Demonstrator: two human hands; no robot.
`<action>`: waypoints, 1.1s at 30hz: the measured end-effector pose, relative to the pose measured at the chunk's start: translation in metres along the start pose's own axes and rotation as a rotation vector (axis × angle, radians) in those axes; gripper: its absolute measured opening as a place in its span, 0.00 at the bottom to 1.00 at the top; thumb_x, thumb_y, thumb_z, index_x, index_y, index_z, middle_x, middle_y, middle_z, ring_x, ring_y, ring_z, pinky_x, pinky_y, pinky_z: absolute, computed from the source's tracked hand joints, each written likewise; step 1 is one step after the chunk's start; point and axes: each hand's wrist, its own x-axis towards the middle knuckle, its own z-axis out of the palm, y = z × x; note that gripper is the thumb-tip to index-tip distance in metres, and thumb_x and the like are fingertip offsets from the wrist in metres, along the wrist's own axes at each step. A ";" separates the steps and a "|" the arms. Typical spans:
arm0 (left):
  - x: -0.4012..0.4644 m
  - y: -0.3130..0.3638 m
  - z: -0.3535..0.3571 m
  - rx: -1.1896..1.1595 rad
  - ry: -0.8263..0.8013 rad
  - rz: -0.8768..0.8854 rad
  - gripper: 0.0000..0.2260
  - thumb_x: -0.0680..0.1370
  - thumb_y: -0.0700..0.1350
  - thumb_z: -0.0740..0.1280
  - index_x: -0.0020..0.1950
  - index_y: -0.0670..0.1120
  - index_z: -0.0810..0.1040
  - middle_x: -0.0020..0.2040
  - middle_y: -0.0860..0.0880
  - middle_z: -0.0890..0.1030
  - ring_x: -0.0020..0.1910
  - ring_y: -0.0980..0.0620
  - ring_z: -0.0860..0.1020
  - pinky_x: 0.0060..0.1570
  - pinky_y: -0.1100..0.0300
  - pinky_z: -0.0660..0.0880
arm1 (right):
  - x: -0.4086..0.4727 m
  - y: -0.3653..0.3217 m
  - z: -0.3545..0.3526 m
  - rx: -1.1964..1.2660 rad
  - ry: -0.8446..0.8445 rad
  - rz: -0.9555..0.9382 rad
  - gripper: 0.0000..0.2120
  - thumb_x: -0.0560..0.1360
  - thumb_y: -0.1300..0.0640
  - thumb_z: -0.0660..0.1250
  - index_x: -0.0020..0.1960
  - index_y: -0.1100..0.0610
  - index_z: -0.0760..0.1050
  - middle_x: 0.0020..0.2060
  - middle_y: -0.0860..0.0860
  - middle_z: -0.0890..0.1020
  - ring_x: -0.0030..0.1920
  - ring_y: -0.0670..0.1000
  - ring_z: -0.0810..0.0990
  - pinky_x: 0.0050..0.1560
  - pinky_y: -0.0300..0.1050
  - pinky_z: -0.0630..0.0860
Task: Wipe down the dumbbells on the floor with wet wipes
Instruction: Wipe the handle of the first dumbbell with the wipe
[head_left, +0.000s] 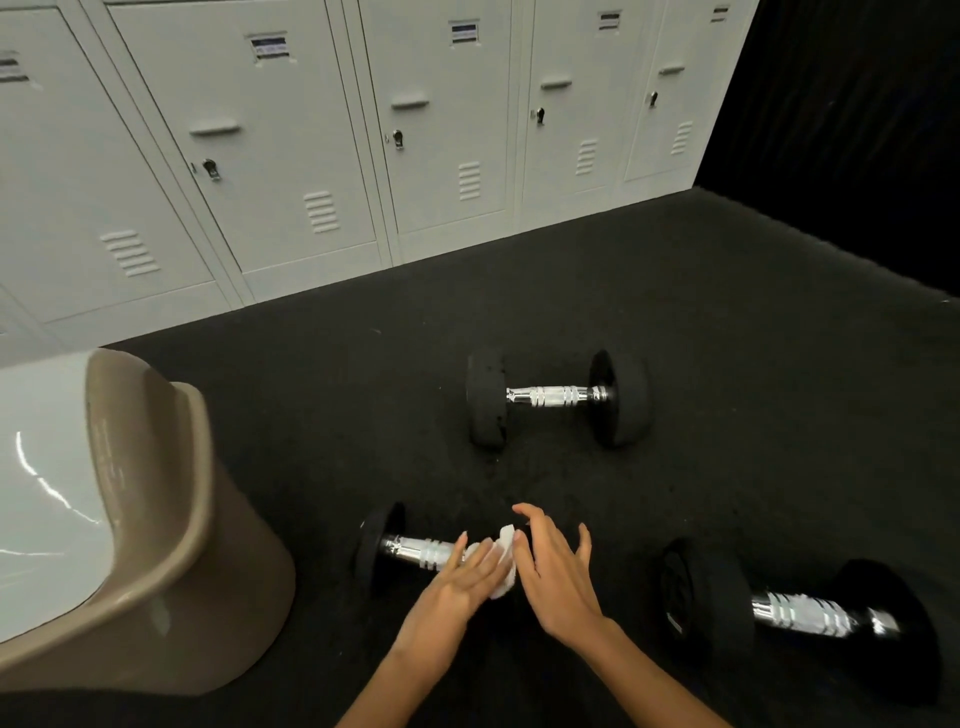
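Dumbbells lie on the dark rubber floor (701, 291), three in view, and places below are given relative to the near dumbbell (410, 551), the one under the hands. Its chrome handle runs left to right across the view, the left head showing and the right head hidden behind the hands. The left hand (457, 587) rests palm-down on the right part of that handle, fingers extended and fairly flat, pressing a crumpled white wet wipe (505, 564) against the bar; the wipe bulges out past the fingertips. The right hand (556, 566) hovers just right of the wipe, fingers spread wide and holding nothing, apparently over the hidden head, though contact cannot be confirmed. The left hand is therefore the working hand, and a stroke along the handle would run leftward toward the exposed head. A second dumbbell (556, 397) lies beyond the near one, well apart, axis also left to right. A third dumbbell (800, 618) lies to the right, blurred. A tan bin (171, 519) stands to the left, and grey lockers (291, 156) line the far wall.
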 end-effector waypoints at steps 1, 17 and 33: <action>-0.001 -0.002 -0.002 0.009 -0.010 -0.004 0.56 0.59 0.49 0.81 0.77 0.43 0.50 0.65 0.51 0.77 0.66 0.56 0.73 0.73 0.52 0.47 | 0.001 -0.001 0.000 0.009 0.001 0.006 0.17 0.82 0.50 0.50 0.70 0.45 0.59 0.59 0.39 0.74 0.63 0.37 0.69 0.73 0.54 0.39; -0.013 -0.027 -0.006 -0.117 0.209 -0.174 0.33 0.48 0.39 0.84 0.52 0.45 0.83 0.49 0.49 0.85 0.56 0.55 0.80 0.73 0.63 0.45 | 0.003 -0.005 -0.004 -0.052 -0.013 0.020 0.17 0.82 0.50 0.49 0.70 0.44 0.57 0.53 0.38 0.74 0.59 0.37 0.71 0.74 0.56 0.40; 0.027 0.022 -0.027 -0.135 0.056 -0.101 0.18 0.78 0.41 0.61 0.68 0.45 0.68 0.67 0.48 0.72 0.67 0.54 0.68 0.74 0.60 0.53 | 0.002 -0.007 -0.005 -0.043 -0.035 0.031 0.17 0.82 0.51 0.49 0.71 0.45 0.58 0.57 0.40 0.76 0.63 0.37 0.70 0.74 0.54 0.39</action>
